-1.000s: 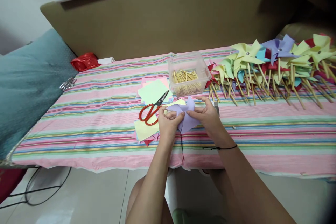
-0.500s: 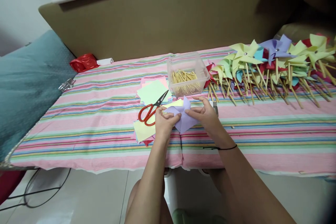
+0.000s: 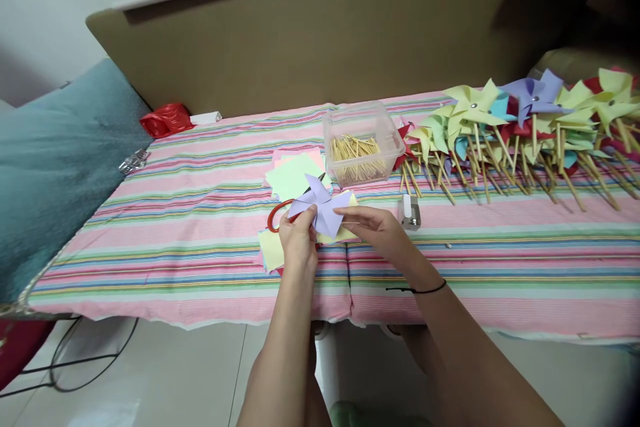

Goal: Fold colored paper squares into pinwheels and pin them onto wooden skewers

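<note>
A purple paper pinwheel head (image 3: 325,209), its blades folded in to the centre, is pinched in my left hand (image 3: 299,237), with the thumb on top near the middle. My right hand (image 3: 380,230) is at its right side, fingers stretched out and close to or touching a blade's edge; nothing else shows in it. Under the pinwheel lie red-handled scissors (image 3: 274,217), mostly covered, and yellow paper sheets (image 3: 271,250). Behind them is a stack of pale green and pink paper squares (image 3: 293,173).
A clear plastic box (image 3: 393,147) of short wooden sticks (image 3: 357,150) stands behind my hands. Finished pinwheels (image 3: 475,107) on sticks pile up at right. A small silver-and-white object (image 3: 410,212) lies beside my right hand. A red plastic bag (image 3: 167,121) rests by the blue cushion (image 3: 65,173).
The purple paper has moved left and its folded blades now face up. My left hand keeps hold near the centre; my right hand has drawn off the middle to the right edge.
</note>
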`<action>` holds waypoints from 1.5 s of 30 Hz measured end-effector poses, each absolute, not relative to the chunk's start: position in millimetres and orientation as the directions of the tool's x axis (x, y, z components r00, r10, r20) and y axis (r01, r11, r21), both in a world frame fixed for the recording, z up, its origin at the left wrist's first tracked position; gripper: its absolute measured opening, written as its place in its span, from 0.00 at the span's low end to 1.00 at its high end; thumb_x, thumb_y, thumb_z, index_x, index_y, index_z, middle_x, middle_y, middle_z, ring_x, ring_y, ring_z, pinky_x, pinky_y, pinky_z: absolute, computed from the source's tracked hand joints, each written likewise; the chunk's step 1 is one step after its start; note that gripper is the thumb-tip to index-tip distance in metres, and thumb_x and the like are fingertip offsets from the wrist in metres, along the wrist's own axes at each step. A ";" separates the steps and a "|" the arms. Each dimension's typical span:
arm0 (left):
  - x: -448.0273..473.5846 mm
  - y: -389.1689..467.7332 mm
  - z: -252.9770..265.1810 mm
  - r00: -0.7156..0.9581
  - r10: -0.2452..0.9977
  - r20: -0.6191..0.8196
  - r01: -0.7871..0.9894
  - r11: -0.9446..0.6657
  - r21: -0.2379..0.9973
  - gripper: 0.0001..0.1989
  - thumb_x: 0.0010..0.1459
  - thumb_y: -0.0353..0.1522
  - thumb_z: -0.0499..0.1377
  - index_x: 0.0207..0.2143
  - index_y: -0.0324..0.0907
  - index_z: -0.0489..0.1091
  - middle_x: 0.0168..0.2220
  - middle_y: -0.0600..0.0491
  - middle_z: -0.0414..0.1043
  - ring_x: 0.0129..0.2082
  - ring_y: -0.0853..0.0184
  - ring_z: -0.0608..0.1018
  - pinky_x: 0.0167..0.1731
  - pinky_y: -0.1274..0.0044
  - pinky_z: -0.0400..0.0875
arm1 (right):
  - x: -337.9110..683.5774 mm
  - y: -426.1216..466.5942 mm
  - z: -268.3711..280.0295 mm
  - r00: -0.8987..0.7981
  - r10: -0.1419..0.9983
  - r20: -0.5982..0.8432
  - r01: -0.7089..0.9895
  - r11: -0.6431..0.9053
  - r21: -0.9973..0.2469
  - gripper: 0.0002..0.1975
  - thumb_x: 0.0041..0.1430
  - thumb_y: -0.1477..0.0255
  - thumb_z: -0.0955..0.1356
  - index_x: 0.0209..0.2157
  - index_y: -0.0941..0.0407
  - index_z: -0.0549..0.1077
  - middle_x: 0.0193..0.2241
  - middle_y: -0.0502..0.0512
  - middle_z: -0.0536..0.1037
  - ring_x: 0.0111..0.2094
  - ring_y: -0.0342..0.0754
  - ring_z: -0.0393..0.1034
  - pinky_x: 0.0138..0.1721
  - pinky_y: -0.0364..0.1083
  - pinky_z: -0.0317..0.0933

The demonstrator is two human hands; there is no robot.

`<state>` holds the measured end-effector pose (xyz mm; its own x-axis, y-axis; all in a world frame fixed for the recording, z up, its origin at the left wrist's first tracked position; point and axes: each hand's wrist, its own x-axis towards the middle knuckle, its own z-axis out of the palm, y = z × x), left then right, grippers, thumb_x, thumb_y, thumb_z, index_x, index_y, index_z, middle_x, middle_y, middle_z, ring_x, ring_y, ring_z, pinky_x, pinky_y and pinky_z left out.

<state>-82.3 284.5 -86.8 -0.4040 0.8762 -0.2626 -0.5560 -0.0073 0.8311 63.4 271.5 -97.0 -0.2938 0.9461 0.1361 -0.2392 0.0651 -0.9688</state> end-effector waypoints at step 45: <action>-60.1 272.4 -81.7 -0.312 0.946 -0.089 -0.383 -0.040 0.923 0.28 0.37 0.30 0.68 0.34 0.46 0.51 0.15 0.67 0.64 0.15 0.75 0.70 0.23 0.83 0.62 | 46.6 268.3 -85.3 0.161 0.974 -0.161 -0.475 -0.067 -0.878 0.46 0.34 0.69 0.78 0.54 0.54 0.54 0.24 0.44 0.78 0.29 0.48 0.76 0.39 0.52 0.72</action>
<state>-60.1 272.4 -81.7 -0.3124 0.9458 -0.0887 -0.3830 -0.0400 0.9229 46.6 268.3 -85.3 0.1610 0.9737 -0.1613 -0.4747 -0.0669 -0.8776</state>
